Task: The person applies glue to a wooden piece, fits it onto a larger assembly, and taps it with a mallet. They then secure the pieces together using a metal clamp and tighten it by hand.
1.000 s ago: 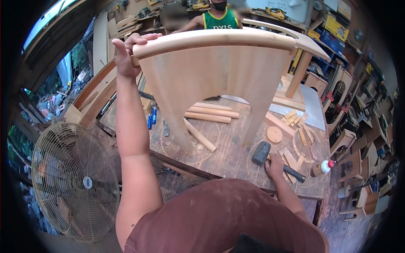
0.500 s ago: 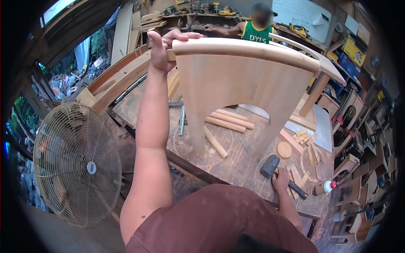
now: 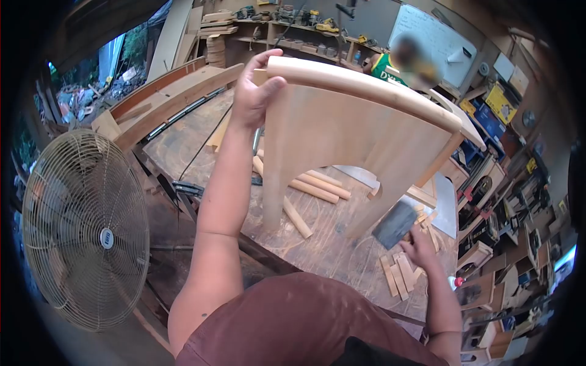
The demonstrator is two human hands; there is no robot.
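A pale wooden furniture frame (image 3: 348,128) stands on the workbench, its near panel cut in an arch and topped by a thick rounded rail (image 3: 366,90). My left hand (image 3: 255,94) grips the rail's left end, thumb over the near side and fingers behind. In my right hand (image 3: 420,247) is a rubber mallet, closed round its handle. The dark mallet head (image 3: 395,226), blurred, is beside the foot of the panel's right leg. Round wooden dowels (image 3: 314,188) lie beyond the arch, and short wood strips (image 3: 397,276) lie below my right hand.
A large caged fan (image 3: 85,232) stands left of the workbench (image 3: 287,247). A red-capped bottle (image 3: 455,282) is partly hidden by my right forearm. Across the bench is a person in a green top (image 3: 383,67). Shelves with power tools (image 3: 326,25) line the back wall.
My right hand has taken the mallet up from the bench and moved its head toward the panel's right leg. My left thumb now wraps over the rail. The view has turned.
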